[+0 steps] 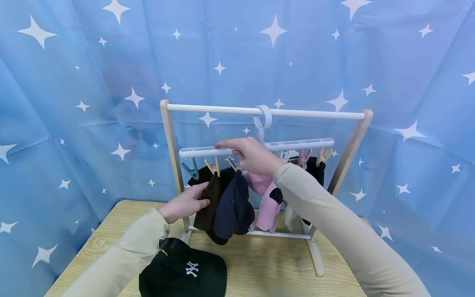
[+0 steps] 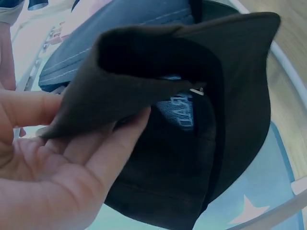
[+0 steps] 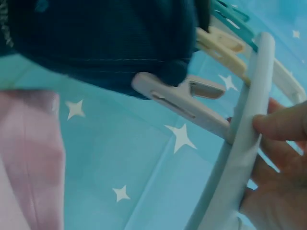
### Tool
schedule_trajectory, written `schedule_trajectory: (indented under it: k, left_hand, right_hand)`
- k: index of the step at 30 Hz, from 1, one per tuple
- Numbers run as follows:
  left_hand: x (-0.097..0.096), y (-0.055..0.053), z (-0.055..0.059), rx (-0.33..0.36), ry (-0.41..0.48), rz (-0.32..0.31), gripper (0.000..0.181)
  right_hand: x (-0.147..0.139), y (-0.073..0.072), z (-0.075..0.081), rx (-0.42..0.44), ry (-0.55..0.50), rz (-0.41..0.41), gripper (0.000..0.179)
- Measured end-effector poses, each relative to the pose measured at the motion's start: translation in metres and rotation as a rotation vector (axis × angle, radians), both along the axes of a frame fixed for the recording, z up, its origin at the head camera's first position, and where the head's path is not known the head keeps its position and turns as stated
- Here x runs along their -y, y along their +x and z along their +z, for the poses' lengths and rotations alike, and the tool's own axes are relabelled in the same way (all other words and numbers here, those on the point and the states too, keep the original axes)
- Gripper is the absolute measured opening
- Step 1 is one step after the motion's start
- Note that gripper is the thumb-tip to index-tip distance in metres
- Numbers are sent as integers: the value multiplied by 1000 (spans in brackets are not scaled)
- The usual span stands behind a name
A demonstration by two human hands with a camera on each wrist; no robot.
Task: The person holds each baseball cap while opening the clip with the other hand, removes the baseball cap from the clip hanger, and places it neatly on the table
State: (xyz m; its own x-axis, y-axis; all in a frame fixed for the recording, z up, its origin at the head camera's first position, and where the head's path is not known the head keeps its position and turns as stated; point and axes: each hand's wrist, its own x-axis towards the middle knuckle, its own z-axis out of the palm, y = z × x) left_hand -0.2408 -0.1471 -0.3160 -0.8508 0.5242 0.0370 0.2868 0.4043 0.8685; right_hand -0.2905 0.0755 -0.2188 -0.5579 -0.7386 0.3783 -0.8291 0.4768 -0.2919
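My left hand (image 1: 185, 202) pinches the edge of a dark brown cap (image 1: 207, 212), thumb on one side and fingers inside it, as the left wrist view shows. A cream clip (image 1: 213, 167) holds this cap to a white clip hanger (image 1: 300, 144). My right hand (image 1: 256, 154) grips the hanger's bar left of its hook, thumb and fingers on opposite sides in the right wrist view. Beside the brown cap hangs a navy cap (image 1: 231, 208) from a pale pinkish clip (image 3: 182, 103). A teal clip (image 1: 191, 169) sits at the bar's left end.
The hanger hooks over the white top rail (image 1: 315, 113) of a wooden-sided rack. Pink cloth (image 1: 269, 210) and other dark and pale items hang further right. A dark green cap (image 1: 182, 272) lies on the wooden table (image 1: 271, 264) in front. A blue star-patterned curtain (image 1: 237, 45) stands behind.
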Motion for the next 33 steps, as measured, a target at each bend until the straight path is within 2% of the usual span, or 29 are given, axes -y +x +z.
schedule_trajectory:
  k: [5,7,11,14,18,23,26,29,31,33]
  left_hand:
    - [1,0,-2,-10,19,-25,41]
    - [1,-1,-2,-16,13,-30,43]
    - [1,-2,-3,-42,-4,-41,44]
    - [-1,-1,-5,-44,-10,-41,45]
    - [-4,3,-7,-46,-24,-31,49]
    - [-8,8,-9,-73,-48,-37,52]
    - [-9,12,-10,-90,-67,-48,54]
    - [-11,16,-9,-96,-71,-51,58]
    - [-13,19,-7,-107,-76,-41,60]
    - [-16,22,-6,-125,-82,-36,62]
  right_hand:
    - [-5,0,-9,-150,-113,7,34]
    - [-8,-1,-12,-233,-154,-19,27]
    - [-11,0,-18,-346,-185,-103,18]
    - [-10,5,-22,-423,-194,-148,18]
    - [-7,15,-24,-527,-206,-163,18]
    - [-1,30,-29,-600,-249,-171,12]
    - [4,41,-32,-580,-272,-184,6]
    - [12,50,-34,-466,-248,-221,5]
    - [18,53,-34,-381,-211,-273,9]
    - [23,54,-32,-336,-164,-330,16]
